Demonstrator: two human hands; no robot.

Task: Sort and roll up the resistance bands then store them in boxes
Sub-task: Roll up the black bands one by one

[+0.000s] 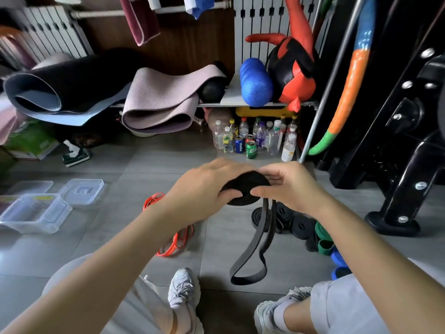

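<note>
A black resistance band (244,186) is partly wound into a flat coil above the floor. My left hand (207,186) grips the coil from the left and my right hand (289,186) pinches it from the right. The unwound tail of the band hangs down in a long loop (250,261) to the floor. An orange band (173,242) lies loose on the tiles under my left forearm. Rolled black bands (291,220), green bands (323,237) and blue bands (338,263) sit in a pile to the right. A clear plastic box (33,213) stands open at the left.
A clear lid (81,190) lies beside the box. Several bottles and cans (255,138) stand under a shelf with yoga mats (159,102) and a blue foam roller (255,83). A black machine frame (407,179) fills the right. My shoes (184,292) rest near the bottom.
</note>
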